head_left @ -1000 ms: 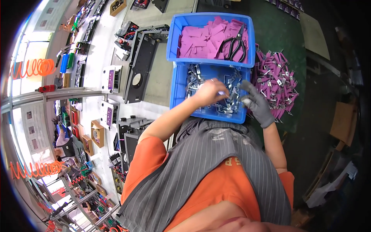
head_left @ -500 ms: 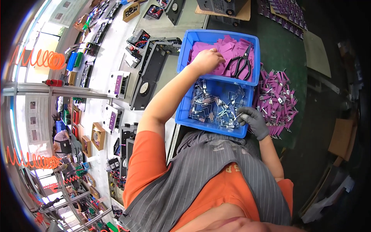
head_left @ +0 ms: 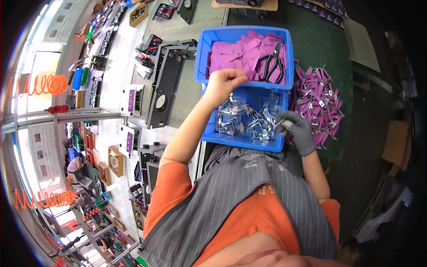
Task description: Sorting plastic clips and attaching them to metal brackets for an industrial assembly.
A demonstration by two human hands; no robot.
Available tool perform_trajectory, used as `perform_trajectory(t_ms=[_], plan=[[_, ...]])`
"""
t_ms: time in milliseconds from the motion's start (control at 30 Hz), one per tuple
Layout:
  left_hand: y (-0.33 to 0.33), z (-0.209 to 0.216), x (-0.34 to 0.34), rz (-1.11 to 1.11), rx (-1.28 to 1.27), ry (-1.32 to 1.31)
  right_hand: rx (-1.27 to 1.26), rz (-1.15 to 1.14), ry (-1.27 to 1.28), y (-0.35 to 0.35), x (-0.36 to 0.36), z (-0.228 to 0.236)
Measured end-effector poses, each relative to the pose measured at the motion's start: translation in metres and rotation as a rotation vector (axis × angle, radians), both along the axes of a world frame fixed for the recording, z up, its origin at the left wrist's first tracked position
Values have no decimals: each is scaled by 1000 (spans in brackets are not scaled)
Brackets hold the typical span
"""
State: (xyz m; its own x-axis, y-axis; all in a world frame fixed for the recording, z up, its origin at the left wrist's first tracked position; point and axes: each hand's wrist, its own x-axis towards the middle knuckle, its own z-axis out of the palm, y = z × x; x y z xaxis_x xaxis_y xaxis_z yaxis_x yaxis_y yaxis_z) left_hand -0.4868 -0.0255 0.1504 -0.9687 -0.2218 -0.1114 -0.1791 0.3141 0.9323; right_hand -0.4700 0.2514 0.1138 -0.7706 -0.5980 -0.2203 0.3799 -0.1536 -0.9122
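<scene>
My bare left hand (head_left: pixel 227 84) is over the near rim of the far blue bin (head_left: pixel 200 53), thumb and fingers pinched together. Whatever it may pinch is too small to make out; a purple strip (head_left: pixel 253 72) shows just beyond the fingertips. Purple flat strips (head_left: pixel 231 53) fill that bin, and black-handled pliers (head_left: pixel 272 64) lie on top of them. In the nearer blue bin (head_left: pixel 242 141) are loose shiny bent metal brackets (head_left: pixel 240 113). At its right side my grey-gloved right hand (head_left: pixel 299 133) closes its fingertips on a small metal bracket (head_left: pixel 280 121).
A heap of purple-covered metal brackets (head_left: pixel 318 100) covers the green table (head_left: pixel 342 142) right of the bins. To the left stand a black metal housing (head_left: pixel 161 98) and white units with purple panels (head_left: pixel 131 100). Orange coiled hoses (head_left: pixel 55 84) hang at far left.
My left hand has drawn back from the purple strips toward me, and its fingers are now pinched. My right hand stays beside the bracket bin, lifted slightly. The whole view has shifted a little.
</scene>
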Motion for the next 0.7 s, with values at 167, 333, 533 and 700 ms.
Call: perform_trajectory(t_ms=[167,333,533,700], plan=[[31,2,43,-36,-59,126,-91,-94,182,1,0,54],[35,3,57,44,-143,111,-136,42,385,-13,2,81],[33,-2,66,53,-10,24,-46,168,574,-24,2,88],[29,-3,71,-58,-44,126,-24,180,562,-24,7,91]])
